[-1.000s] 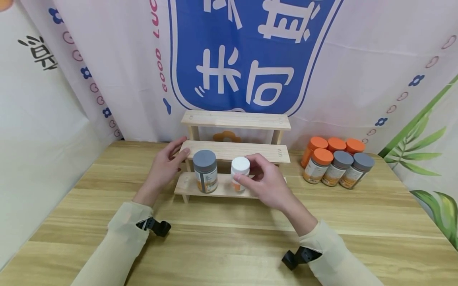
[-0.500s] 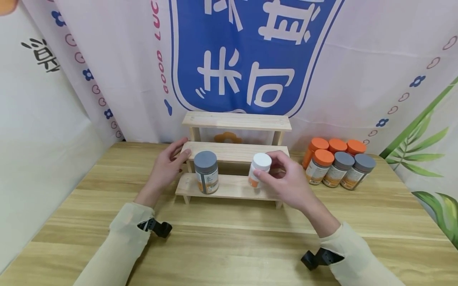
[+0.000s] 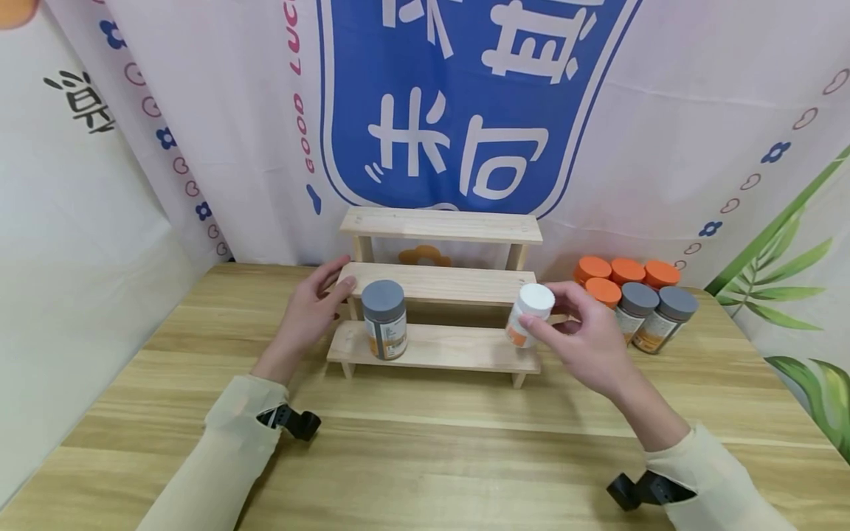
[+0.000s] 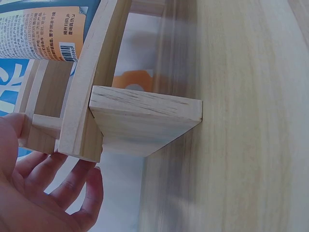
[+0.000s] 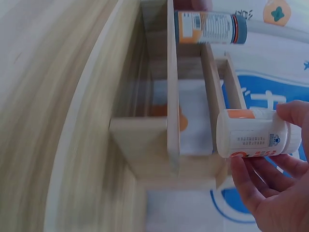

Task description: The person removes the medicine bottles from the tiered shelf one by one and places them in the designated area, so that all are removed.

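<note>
A wooden three-step display rack stands at the middle of the table. My left hand grips the left end of its middle step, thumb on top and fingers around the board's end in the left wrist view. The white pill bottle is pinched upright between the thumb and fingers of my right hand, over the right end of the lowest step. In the right wrist view, a gap shows between the bottle's base and that step. A grey-lidded jar sits on the lowest step, left of centre.
Several jars with orange lids and grey lids stand grouped on the table, right of the rack; my right hand partly hides the nearest ones. A printed cloth hangs behind the rack.
My right hand has carried the white pill bottle rightward along the lowest step, from near the middle to its right end. My left hand and the grey-lidded jar have stayed in place.
</note>
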The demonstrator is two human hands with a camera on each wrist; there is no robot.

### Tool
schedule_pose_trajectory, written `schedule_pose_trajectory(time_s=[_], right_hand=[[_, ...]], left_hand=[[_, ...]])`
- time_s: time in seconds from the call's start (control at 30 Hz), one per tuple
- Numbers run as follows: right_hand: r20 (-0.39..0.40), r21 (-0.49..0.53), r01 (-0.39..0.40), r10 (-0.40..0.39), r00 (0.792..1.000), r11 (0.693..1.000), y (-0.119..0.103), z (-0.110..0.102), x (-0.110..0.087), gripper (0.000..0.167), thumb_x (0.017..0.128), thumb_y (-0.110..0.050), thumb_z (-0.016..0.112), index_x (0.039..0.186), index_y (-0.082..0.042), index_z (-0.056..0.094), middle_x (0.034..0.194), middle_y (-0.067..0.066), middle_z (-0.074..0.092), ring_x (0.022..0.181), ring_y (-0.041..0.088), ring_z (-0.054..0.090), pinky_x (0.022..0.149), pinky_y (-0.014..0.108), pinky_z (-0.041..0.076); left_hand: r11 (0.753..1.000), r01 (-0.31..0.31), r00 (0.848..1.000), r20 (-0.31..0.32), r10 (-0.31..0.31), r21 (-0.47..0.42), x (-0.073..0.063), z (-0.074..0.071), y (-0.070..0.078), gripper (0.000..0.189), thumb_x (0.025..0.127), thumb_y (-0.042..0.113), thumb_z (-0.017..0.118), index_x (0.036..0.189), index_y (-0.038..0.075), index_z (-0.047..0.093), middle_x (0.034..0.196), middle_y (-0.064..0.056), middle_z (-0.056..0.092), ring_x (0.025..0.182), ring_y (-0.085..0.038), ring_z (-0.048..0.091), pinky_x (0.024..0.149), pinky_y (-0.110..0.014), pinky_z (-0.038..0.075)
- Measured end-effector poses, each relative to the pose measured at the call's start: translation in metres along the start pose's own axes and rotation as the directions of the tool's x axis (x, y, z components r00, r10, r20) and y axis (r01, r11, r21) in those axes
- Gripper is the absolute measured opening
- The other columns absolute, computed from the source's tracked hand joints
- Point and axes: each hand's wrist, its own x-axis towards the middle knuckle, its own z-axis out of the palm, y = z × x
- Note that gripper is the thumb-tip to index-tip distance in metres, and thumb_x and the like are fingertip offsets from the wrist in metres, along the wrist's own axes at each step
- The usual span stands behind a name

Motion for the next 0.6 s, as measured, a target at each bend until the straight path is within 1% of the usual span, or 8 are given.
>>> schedule_pose_trajectory(time_s=[0.1, 0.2, 0.3, 0.5, 0.6], right_hand=[[-0.020, -0.023, -0.006, 0.006, 1.000, 1.000, 0.007, -0.009, -0.003, 0.040, 0.097, -0.019, 0.079, 0.131, -0.003, 0.065, 0.121, 0.014, 0.070, 0.101, 0.005, 0.064, 0.081, 0.015, 0.058], [-0.039, -0.059, -0.024, 0.022, 0.999, 0.998, 0.014, -0.018, -0.006, 0.041, 0.098, -0.022, 0.078, 0.132, -0.003, 0.064, 0.121, 0.014, 0.069, 0.100, -0.001, 0.062, 0.081, 0.013, 0.056], [-0.051, -0.087, -0.043, 0.038, 0.998, 0.995, 0.023, -0.025, -0.007, 0.042, 0.099, -0.024, 0.078, 0.131, -0.003, 0.063, 0.120, 0.014, 0.068, 0.098, -0.002, 0.062, 0.080, 0.011, 0.055], [-0.049, -0.133, -0.099, 0.093, 0.994, 0.986, 0.044, -0.037, -0.012, 0.045, 0.099, -0.030, 0.078, 0.132, -0.004, 0.062, 0.121, 0.014, 0.068, 0.094, -0.001, 0.063, 0.077, 0.012, 0.055], [-0.040, -0.169, -0.124, 0.119, 0.992, 0.978, 0.055, -0.042, -0.014, 0.047, 0.099, -0.034, 0.078, 0.132, -0.005, 0.063, 0.123, 0.015, 0.069, 0.094, -0.005, 0.062, 0.077, 0.010, 0.053]], left_hand=[[1.000, -0.002, 1.000, 0.002, 0.002, -0.004, 0.000, 0.001, 0.000, 0.062, 0.110, 0.047, 0.054, 0.167, 0.029, 0.037, 0.171, -0.005, 0.041, 0.132, -0.036, 0.059, 0.089, -0.039, 0.054], [1.000, -0.005, 1.000, 0.001, 0.005, -0.006, 0.000, 0.000, 0.000, 0.062, 0.110, 0.047, 0.055, 0.167, 0.029, 0.037, 0.171, -0.006, 0.042, 0.133, -0.036, 0.059, 0.090, -0.040, 0.054], [1.000, -0.005, 1.000, -0.001, 0.005, -0.004, 0.000, 0.000, 0.000, 0.062, 0.110, 0.047, 0.055, 0.166, 0.029, 0.038, 0.170, -0.006, 0.042, 0.134, -0.037, 0.059, 0.090, -0.041, 0.054], [1.000, -0.002, 1.000, -0.002, 0.002, -0.001, 0.000, 0.000, 0.000, 0.061, 0.110, 0.047, 0.054, 0.166, 0.029, 0.038, 0.170, -0.006, 0.042, 0.133, -0.037, 0.060, 0.090, -0.039, 0.054], [1.000, -0.002, 1.000, -0.005, 0.002, 0.001, 0.000, 0.000, 0.000, 0.060, 0.110, 0.046, 0.054, 0.166, 0.029, 0.038, 0.170, -0.006, 0.042, 0.133, -0.037, 0.060, 0.090, -0.040, 0.054]])
